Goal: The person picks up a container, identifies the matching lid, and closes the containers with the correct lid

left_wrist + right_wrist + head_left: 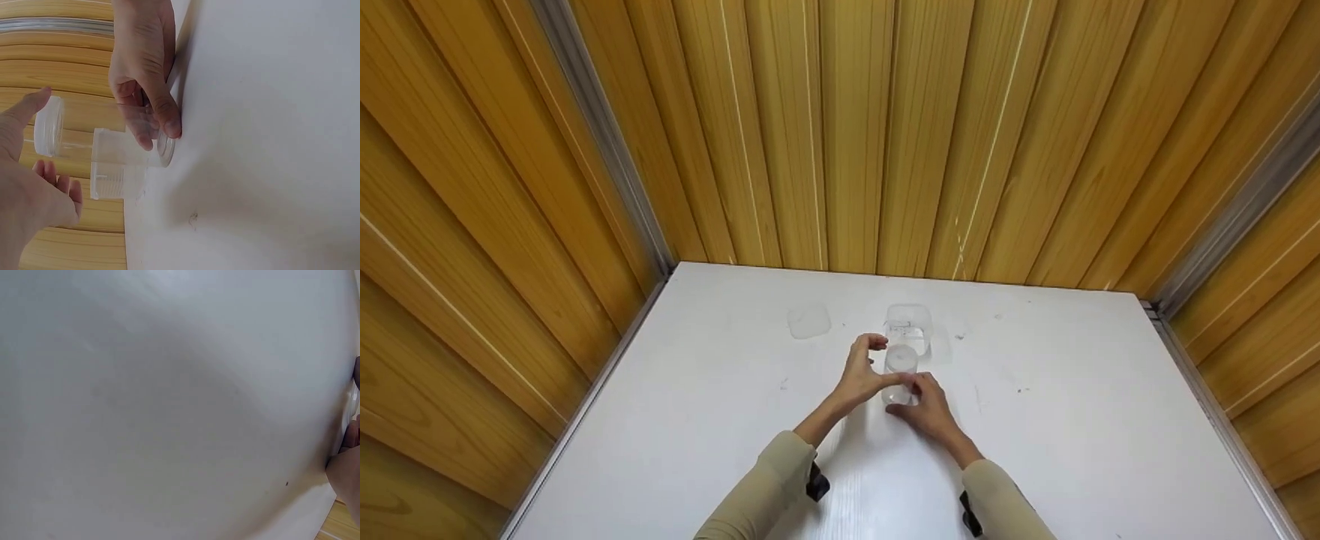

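A clear cylindrical jar with a translucent screw lid stands upright on the white table. My right hand holds the jar low down, thumb and fingers on either side near its base. Around the lid, my left hand is spread wide. In the left wrist view its thumb is right at the lid's edge, while the other fingers stay apart from the lid. Only part of the right hand shows at the edge of the right wrist view.
Just behind the jar stands a clear square container without its cover. A flat, translucent square lid lies to its left. Wood-patterned panels wall the white table at the back and sides.
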{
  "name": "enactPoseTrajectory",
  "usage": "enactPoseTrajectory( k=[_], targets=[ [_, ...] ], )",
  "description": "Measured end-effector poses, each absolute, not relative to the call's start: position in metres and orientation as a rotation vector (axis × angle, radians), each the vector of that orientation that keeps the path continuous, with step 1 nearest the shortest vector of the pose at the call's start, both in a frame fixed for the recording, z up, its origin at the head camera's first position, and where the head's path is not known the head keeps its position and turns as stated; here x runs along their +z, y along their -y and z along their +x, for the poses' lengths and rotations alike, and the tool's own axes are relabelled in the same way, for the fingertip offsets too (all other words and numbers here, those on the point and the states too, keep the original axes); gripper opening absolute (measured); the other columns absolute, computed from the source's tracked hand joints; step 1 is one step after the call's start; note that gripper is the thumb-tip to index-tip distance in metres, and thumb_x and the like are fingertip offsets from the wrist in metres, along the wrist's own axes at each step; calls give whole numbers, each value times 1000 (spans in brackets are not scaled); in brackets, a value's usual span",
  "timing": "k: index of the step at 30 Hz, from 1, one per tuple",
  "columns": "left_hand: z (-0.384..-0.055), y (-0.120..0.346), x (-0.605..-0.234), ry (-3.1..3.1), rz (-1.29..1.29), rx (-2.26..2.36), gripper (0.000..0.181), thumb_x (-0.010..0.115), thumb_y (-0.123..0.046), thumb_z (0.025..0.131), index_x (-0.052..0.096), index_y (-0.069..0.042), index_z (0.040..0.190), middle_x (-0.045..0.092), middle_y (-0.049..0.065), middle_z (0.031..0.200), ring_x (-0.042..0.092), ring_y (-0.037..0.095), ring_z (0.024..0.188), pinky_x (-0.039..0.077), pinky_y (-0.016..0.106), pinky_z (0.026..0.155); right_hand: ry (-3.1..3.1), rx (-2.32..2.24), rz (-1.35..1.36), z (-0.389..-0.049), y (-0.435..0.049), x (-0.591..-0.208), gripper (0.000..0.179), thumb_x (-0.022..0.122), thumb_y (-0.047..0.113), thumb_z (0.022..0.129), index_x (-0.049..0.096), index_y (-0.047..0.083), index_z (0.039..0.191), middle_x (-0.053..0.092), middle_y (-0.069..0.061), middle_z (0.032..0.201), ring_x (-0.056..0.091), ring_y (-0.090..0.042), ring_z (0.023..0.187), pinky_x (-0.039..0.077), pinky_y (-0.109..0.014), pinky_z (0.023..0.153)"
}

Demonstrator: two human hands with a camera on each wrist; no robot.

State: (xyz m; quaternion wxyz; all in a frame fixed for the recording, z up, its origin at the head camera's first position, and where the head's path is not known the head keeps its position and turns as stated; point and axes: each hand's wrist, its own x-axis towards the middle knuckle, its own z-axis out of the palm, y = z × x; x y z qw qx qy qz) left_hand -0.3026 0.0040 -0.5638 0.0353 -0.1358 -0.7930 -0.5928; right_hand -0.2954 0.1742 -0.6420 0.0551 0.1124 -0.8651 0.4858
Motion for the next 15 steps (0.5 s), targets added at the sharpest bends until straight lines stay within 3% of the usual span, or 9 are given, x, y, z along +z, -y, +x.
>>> enactPoseTrajectory(
  k=[7,15],
  targets=[
    [-300,-8,-563,2437,-389,-1777,68,93,-20,72,51,-1,123,55,16,123,51,29,119,40,37,97,2615,1472,361,-297,-174,-643,47,91,10,73,66,1,112,61,-14,111,60,-29,105,51,-44,96],
    [-301,-9,-563,2437,-425,-1732,65,93,-17,72,53,1,120,57,17,120,50,30,118,42,44,101,2602,1446,383,-296,-173,-643,46,92,8,72,68,1,110,60,-14,106,59,-28,102,52,-41,94]
  ],
)
